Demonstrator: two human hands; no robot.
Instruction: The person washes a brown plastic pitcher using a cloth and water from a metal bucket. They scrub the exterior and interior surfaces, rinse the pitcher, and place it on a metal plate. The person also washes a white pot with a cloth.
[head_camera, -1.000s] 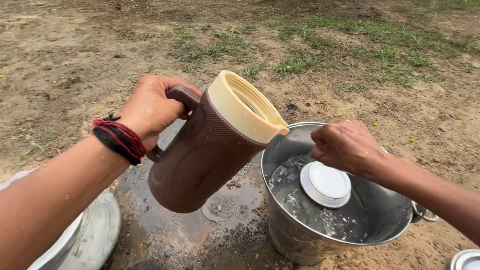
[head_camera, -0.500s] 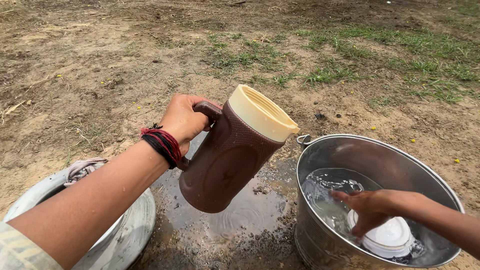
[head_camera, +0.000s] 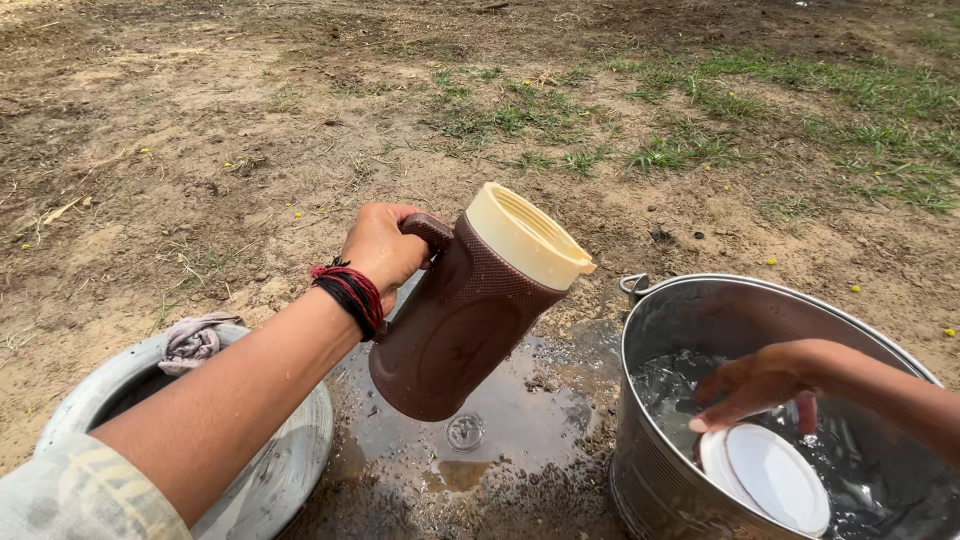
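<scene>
My left hand (head_camera: 382, 248) grips the handle of a brown plastic jug (head_camera: 460, 315) with a cream rim, held tilted above wet ground; a red and black thread band sits on that wrist. My right hand (head_camera: 752, 385) reaches down inside a steel bucket (head_camera: 650, 330) that holds water. Its fingers hold a round white lid (head_camera: 768, 477) at the water's surface. The jug's open mouth points toward the bucket.
A puddle (head_camera: 500, 430) darkens the dirt below the jug. At lower left stands a pale metal basin (head_camera: 285, 470) with a grey cloth (head_camera: 195, 340) on its rim. Dry soil and patches of grass (head_camera: 700, 140) spread beyond.
My right hand went from the bucket's rim down into the water, taking the white lid with it. The jug stayed tilted in my left hand.
</scene>
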